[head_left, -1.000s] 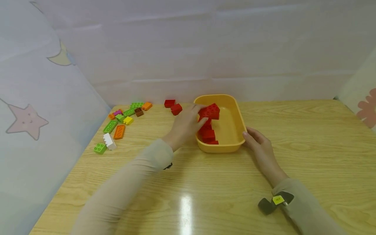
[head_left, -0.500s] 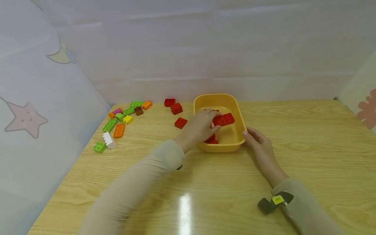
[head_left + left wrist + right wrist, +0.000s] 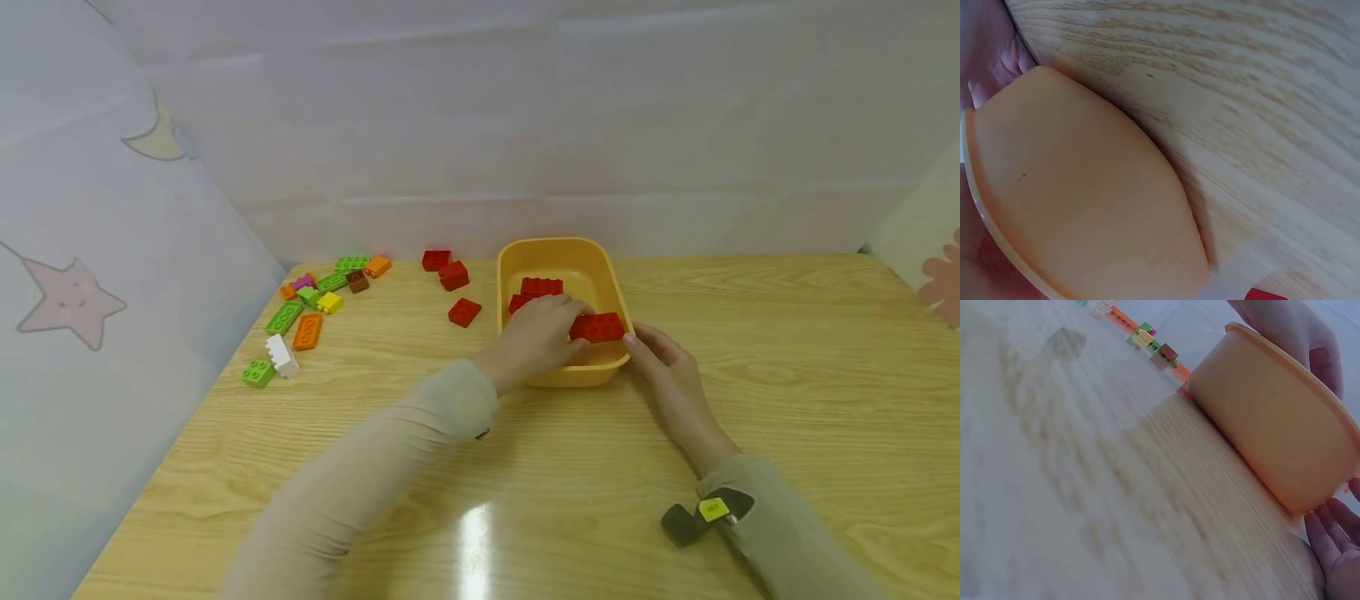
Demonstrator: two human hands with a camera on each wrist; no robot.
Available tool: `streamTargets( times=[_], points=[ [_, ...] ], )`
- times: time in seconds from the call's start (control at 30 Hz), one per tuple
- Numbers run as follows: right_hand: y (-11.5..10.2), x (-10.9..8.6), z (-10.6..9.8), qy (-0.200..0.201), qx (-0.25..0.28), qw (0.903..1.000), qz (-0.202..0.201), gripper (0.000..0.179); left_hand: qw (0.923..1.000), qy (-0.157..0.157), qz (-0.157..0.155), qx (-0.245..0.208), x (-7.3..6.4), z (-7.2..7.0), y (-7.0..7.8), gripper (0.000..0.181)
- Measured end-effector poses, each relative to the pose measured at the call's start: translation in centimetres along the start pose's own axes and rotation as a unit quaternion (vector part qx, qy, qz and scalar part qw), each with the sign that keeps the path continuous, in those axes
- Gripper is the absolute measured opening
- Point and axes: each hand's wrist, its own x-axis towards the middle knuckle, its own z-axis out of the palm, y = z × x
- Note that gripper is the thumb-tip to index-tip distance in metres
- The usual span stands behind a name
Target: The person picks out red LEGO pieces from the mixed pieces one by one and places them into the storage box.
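Note:
My left hand (image 3: 536, 340) reaches over the near left side of the yellow plastic bin (image 3: 577, 377) and pinches a red toy brick (image 3: 597, 327) inside it, near the right wall. Beyond that hand, other red bricks (image 3: 542, 287) lie along the bin's left side, partly covered by the hand. The right hand (image 3: 670, 383) holds the bin's near right corner, thumb at the rim and fingers against the outside wall. In the right wrist view its fingertips (image 3: 1329, 519) touch the bin's base end.
Left of the bin, three red bricks (image 3: 465, 312) lie on the wooden table (image 3: 585, 500). Farther left is a loose group of green, orange, yellow, brown and white bricks (image 3: 307, 332). A papered wall (image 3: 555, 125) stands behind the table.
The left hand has moved rightward inside the bin, carrying the red brick from the left side to the right wall. A red brick left of the bin is now uncovered. The right hand stays put.

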Motion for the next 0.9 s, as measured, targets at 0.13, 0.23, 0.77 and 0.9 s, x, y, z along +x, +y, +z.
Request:
streamTargets(
  times=[0.13,0.23,0.77,0.9],
  points=[
    [0.09,0.01,-0.06,0.001,0.003,1.0,-0.003,0.064,1.0,-0.001,0.005,0.004,0.11,0.31,0.14,0.039],
    [0.16,0.05,-0.06,0.001,0.004,1.0,-0.004,0.064,0.9999,-0.01,0.004,0.001,0.15,0.4,0.1,0.039],
    [0.22,0.21,0.15,0.006,0.018,0.9998,-0.004,0.064,0.9993,-0.034,-0.002,-0.016,0.1,0.52,0.03,0.043],
    [0.26,0.16,0.16,0.005,0.026,0.9996,-0.008,0.064,0.9995,-0.027,0.005,-0.015,0.09,0.59,0.13,0.041]
  ],
)
